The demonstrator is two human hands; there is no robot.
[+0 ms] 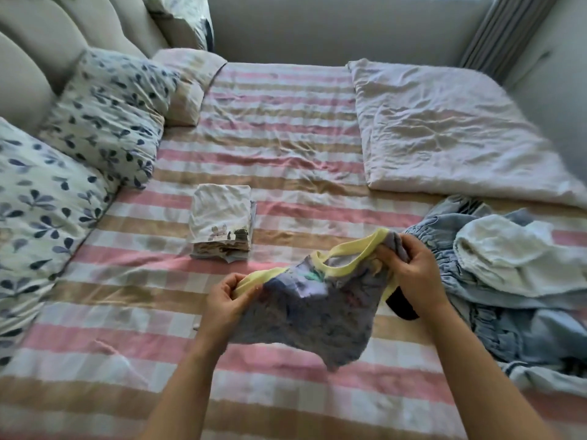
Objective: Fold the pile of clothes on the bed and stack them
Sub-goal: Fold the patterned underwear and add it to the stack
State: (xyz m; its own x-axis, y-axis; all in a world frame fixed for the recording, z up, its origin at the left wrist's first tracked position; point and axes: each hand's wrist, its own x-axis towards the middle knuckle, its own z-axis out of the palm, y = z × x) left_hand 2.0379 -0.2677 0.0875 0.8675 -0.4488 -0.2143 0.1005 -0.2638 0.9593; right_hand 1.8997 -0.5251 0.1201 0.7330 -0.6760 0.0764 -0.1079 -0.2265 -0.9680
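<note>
Lavender printed top (317,309) with yellow binding, held up over the bed, low centre of view. Whether its lower edge touches the sheet I cannot tell. Left hand (227,298) pinches the yellow-edged shoulder on its side, fingers curled round the trim. The right hand (411,271) grips the opposite shoulder, fingers bunched into the fabric. Hands apart, neckline stretched between them, body of the garment hanging slack and creased. No fold in it yet, as far as I can judge. This looks like the straightening-out before it is laid flat.

Small black item (406,308) on the sheet just under the right wrist; cannot tell what it is.

Done: one folded stack (222,222) on the checked sheet (286,147), beyond the left hand and apart from the held top. White printed piece uppermost. Several layers show at the near edge, count unclear.

Not done: loose pile (508,312) at the right edge, just beside the right hand. Blue denim with gathered seams, a white garment (514,252) crumpled on top. At least two pieces, and the heap runs out of view.

Estimate: mid-task. The top needs laying down, folding and moving to the stack; the pile comes after.

Outward: pale quilt (444,128) folded at far right, leaf-print pillows (104,112) along the left, padded headboard (28,65) behind them.
</note>
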